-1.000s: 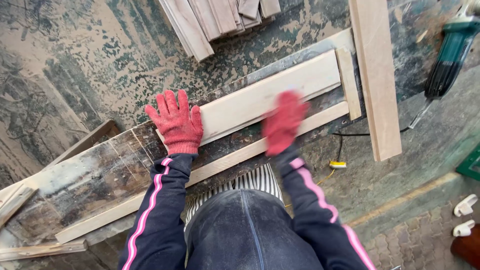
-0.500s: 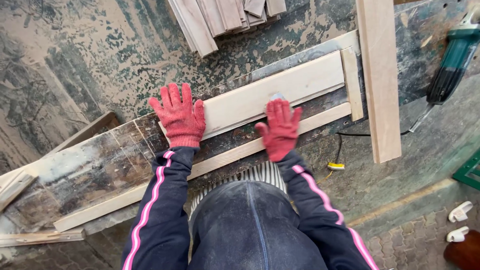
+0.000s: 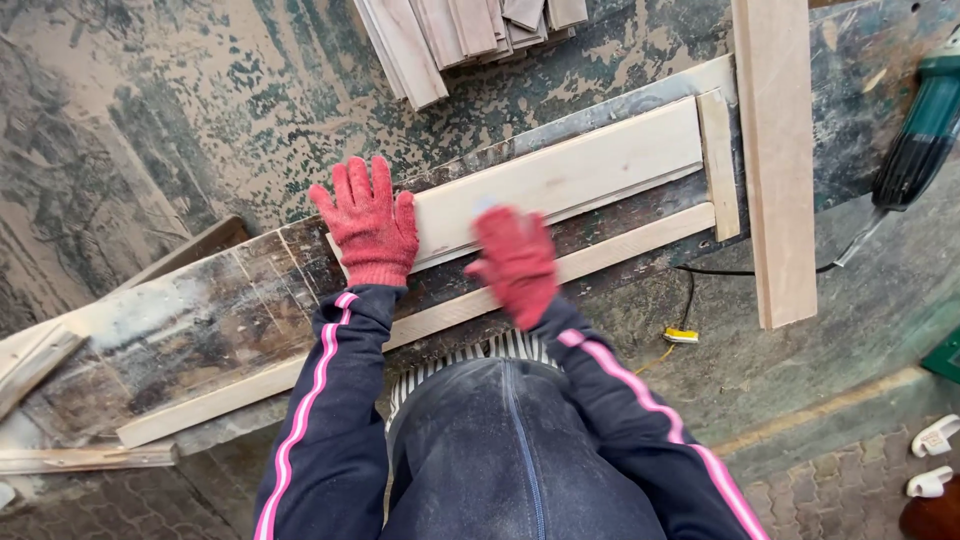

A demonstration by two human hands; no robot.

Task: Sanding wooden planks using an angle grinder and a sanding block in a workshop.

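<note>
Gloves, red, two: left hand (image 3: 370,222) is lying flat, fingers spread, pinning the pale board (image 3: 560,180) at its 8 o'clock end; right hand (image 3: 517,262) is blurring over the board's near edge, something small and pale under it, grip closure unclear. Board is resting on the table (image 3: 200,120) between two guide strips (image 3: 420,325). Board is looking stiff, light, dusty-slick; judging long edges best for holding. One board, one plank (image 3: 780,160) at 2 o'clock, one green power tool (image 3: 925,130).

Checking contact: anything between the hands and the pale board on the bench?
Nothing visible. The left hand lies flat on the left end of the pale board. The right hand is blurred at its near edge, over something small and pale that is mostly hidden.
</note>
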